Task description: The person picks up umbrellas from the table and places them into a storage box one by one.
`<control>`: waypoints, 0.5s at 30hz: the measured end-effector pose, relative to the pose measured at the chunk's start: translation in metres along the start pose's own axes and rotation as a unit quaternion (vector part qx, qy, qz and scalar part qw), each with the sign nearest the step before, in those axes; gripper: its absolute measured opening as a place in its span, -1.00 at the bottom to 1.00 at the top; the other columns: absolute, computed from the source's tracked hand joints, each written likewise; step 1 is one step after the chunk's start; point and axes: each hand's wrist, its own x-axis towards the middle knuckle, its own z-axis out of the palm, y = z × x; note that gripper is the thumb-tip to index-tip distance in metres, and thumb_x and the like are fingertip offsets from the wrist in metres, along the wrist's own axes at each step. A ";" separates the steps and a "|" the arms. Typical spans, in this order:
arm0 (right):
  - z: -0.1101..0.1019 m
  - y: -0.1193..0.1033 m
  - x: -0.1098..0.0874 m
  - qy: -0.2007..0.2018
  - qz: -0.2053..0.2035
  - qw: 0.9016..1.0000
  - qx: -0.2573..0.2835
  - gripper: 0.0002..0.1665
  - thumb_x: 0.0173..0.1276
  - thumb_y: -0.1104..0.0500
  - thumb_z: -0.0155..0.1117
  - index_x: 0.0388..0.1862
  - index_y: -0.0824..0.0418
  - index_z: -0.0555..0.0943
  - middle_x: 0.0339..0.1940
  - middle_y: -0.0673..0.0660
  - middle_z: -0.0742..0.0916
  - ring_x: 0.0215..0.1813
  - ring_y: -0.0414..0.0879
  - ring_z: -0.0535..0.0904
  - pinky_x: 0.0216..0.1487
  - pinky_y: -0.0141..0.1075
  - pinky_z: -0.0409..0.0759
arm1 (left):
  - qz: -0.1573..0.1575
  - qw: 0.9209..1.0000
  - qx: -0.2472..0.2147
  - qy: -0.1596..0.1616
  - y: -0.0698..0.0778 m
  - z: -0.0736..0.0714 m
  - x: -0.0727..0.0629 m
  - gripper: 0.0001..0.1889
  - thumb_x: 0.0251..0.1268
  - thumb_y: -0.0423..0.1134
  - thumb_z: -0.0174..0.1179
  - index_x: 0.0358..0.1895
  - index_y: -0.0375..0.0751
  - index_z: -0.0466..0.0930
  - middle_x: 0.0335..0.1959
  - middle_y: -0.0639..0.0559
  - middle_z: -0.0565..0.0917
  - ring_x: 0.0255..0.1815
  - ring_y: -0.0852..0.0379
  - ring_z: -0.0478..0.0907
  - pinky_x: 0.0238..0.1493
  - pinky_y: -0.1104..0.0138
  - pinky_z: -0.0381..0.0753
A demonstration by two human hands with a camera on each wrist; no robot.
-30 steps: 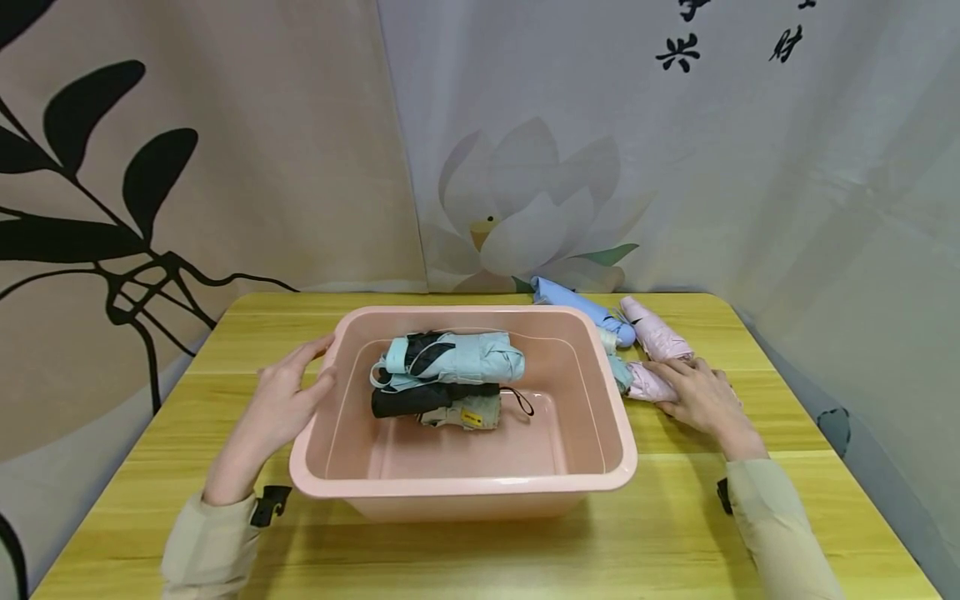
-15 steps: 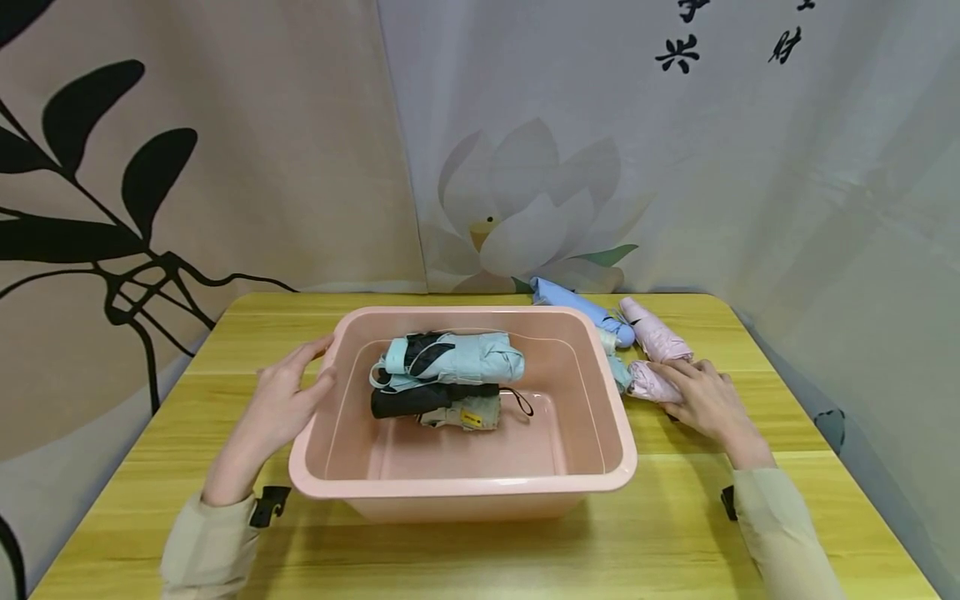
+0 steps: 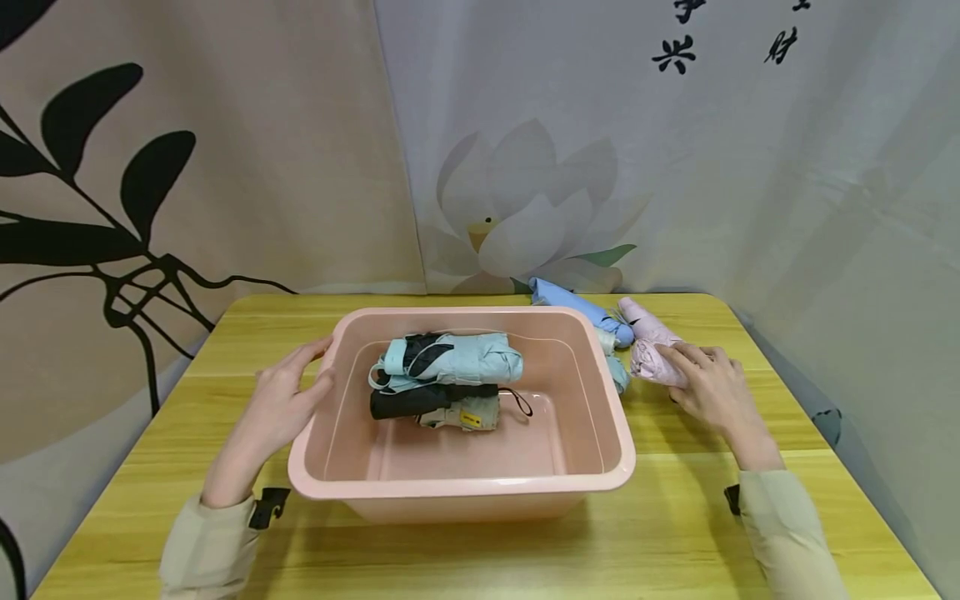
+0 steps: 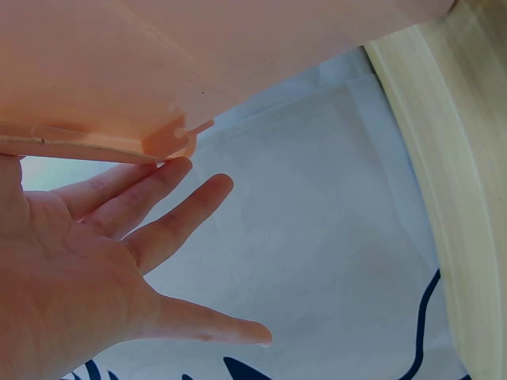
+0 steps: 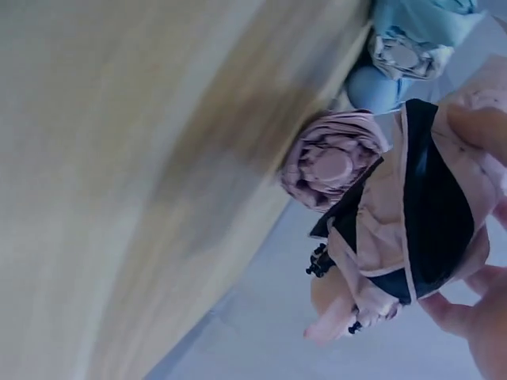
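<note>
My right hand [image 3: 712, 392] grips a folded pale pink umbrella [image 3: 654, 364] to the right of the pink plastic tub [image 3: 461, 487]. Its black strap band [image 5: 432, 206] shows in the right wrist view, with the thumb on one side and fingers on the other. In that view the umbrella is raised off the wooden surface. My left hand [image 3: 288, 400] rests its fingertips at the tub's left rim, fingers spread and mostly straight. Inside the tub lie a light blue umbrella [image 3: 483, 358], a black umbrella [image 3: 401, 402] and a grey-beige umbrella [image 3: 476, 412] with a yellow label.
Behind the held one, a second pink umbrella [image 3: 645, 319] lies on the wooden table [image 3: 675, 533]. A blue umbrella [image 3: 577, 307] and a teal one [image 3: 618, 375] lie against the tub's right side. A printed curtain [image 3: 300, 167] hangs behind the table.
My right hand has shifted slightly rightward and risen a little with the pink umbrella, which now overlaps the other pink one. The left hand and tub stay put.
</note>
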 end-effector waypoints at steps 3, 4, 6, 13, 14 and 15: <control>-0.005 -0.002 0.004 0.021 -0.001 1.000 0.001 -0.18 -0.15 0.20 0.55 0.19 0.07 0.47 0.06 0.26 0.64 -0.05 0.39 0.53 -0.23 0.30 0.49 | 0.000 1.000 -0.002 0.001 0.000 0.000 0.000 -0.46 0.44 -0.16 -0.09 0.38 -0.36 0.23 0.32 -0.43 0.36 0.30 -0.44 0.30 0.19 -0.25 0.38; -0.006 -0.003 0.005 0.027 -0.002 1.000 0.001 -0.18 -0.15 0.21 0.55 0.19 0.07 0.47 0.05 0.27 0.64 -0.05 0.39 0.54 -0.22 0.29 0.49 | 0.000 1.000 -0.002 0.002 -0.001 0.000 0.000 -0.47 0.44 -0.16 -0.09 0.38 -0.36 0.24 0.32 -0.43 0.36 0.30 -0.44 0.31 0.19 -0.25 0.38; -0.009 -0.005 0.008 0.040 -0.006 0.999 0.001 -0.17 -0.17 0.22 0.55 0.19 0.08 0.47 0.03 0.27 0.64 -0.07 0.38 0.55 -0.21 0.28 0.48 | 0.001 1.000 -0.001 0.003 -0.001 0.000 0.000 -0.47 0.44 -0.16 -0.09 0.38 -0.36 0.24 0.32 -0.43 0.36 0.30 -0.44 0.31 0.19 -0.25 0.38; -0.022 -0.013 0.020 0.090 -0.024 0.996 0.004 -0.14 -0.19 0.25 0.57 0.21 0.09 0.48 0.02 0.26 0.64 -0.13 0.37 0.58 -0.26 0.21 0.48 | 0.001 1.000 -0.002 0.002 -0.002 0.001 0.000 -0.46 0.44 -0.15 -0.09 0.39 -0.36 0.23 0.32 -0.43 0.36 0.29 -0.44 0.32 0.17 -0.25 0.39; -0.025 -0.015 0.022 0.095 -0.026 0.995 0.006 -0.13 -0.19 0.24 0.57 0.21 0.08 0.48 0.02 0.26 0.64 -0.12 0.36 0.57 -0.26 0.21 0.48 | 0.002 1.000 -0.003 0.002 -0.002 0.001 0.000 -0.46 0.44 -0.15 -0.09 0.39 -0.36 0.23 0.32 -0.43 0.36 0.29 -0.44 0.32 0.17 -0.25 0.40; -0.027 -0.017 0.025 0.100 -0.029 0.995 0.006 -0.13 -0.19 0.24 0.57 0.22 0.08 0.48 0.03 0.25 0.64 -0.11 0.36 0.57 -0.26 0.21 0.48 | 0.002 1.000 -0.004 0.002 -0.002 0.001 0.000 -0.46 0.44 -0.15 -0.09 0.39 -0.36 0.23 0.32 -0.44 0.36 0.29 -0.44 0.32 0.17 -0.24 0.40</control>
